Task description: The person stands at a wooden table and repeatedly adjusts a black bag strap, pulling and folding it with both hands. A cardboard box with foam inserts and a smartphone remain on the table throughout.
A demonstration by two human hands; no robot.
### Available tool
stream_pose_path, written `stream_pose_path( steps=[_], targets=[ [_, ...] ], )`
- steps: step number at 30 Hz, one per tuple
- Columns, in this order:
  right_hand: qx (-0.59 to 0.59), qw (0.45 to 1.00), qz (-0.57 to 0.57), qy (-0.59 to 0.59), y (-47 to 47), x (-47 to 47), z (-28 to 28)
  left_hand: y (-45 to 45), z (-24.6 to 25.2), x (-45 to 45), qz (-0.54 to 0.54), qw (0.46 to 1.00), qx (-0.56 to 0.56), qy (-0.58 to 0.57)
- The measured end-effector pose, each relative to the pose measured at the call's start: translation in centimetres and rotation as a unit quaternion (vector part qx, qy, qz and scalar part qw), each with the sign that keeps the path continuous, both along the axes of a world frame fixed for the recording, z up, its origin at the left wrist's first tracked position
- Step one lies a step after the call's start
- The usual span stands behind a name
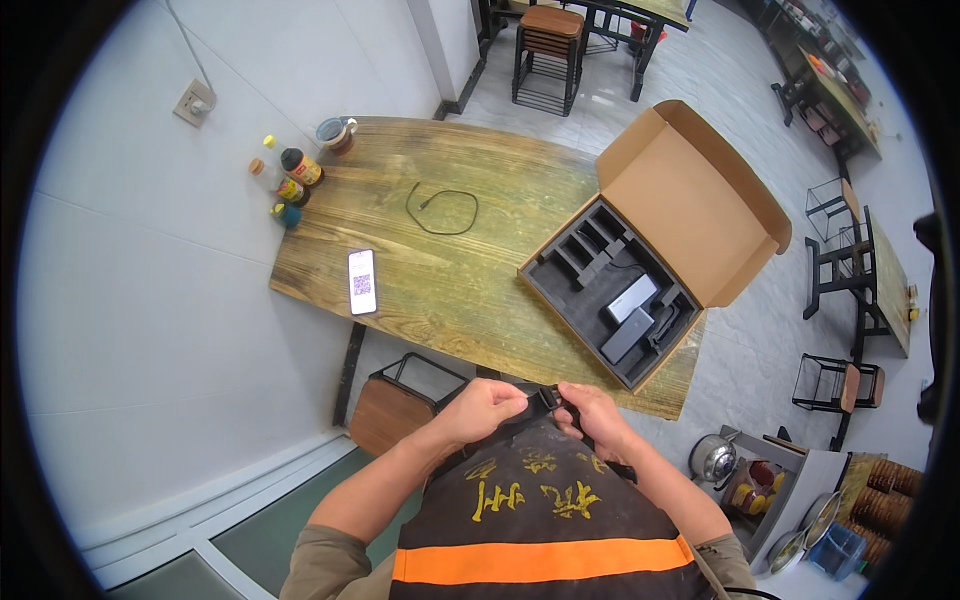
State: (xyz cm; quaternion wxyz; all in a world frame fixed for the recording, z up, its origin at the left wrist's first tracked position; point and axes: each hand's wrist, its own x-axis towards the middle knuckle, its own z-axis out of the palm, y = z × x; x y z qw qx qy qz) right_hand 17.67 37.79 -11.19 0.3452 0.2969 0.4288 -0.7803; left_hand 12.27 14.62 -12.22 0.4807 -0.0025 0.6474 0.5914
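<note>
In front of my apron (517, 517), my left hand (484, 409) pinches a black webbing strap (534, 411) just left of its plastic buckle (549, 397). My right hand (596, 420) grips the same strap at the buckle's right side, with more black strap trailing below the fingers. The apron is dark with an orange band and bears yellow writing. Beyond my hands, an open cardboard box (697, 195) rests on the wooden table (465, 292). Its grey foam insert (562, 277) holds a silver device (631, 298) and a darker grey device (628, 336).
A lit phone (362, 281) showing a printed code lies on the table, with a thin black cable (476, 214) farther back. Bottles (302, 168) and a glass jug (337, 135) stand by the wall. A stool (390, 412) is partly under the table; a metal kettle (712, 457) is at right.
</note>
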Motion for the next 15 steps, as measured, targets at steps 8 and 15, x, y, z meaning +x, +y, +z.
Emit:
stream_pose_path(
  steps=[8,15],
  targets=[
    [0.035,0.999,0.001,-0.018,-0.3,-0.1,0.0,0.7,-0.3,1.4,0.109,0.992,0.06,-0.027],
    [0.059,0.993,0.09,-0.043,-0.4,-0.9,0.8,0.6,0.1,1.0,0.111,0.992,0.039,-0.054]
  ],
)
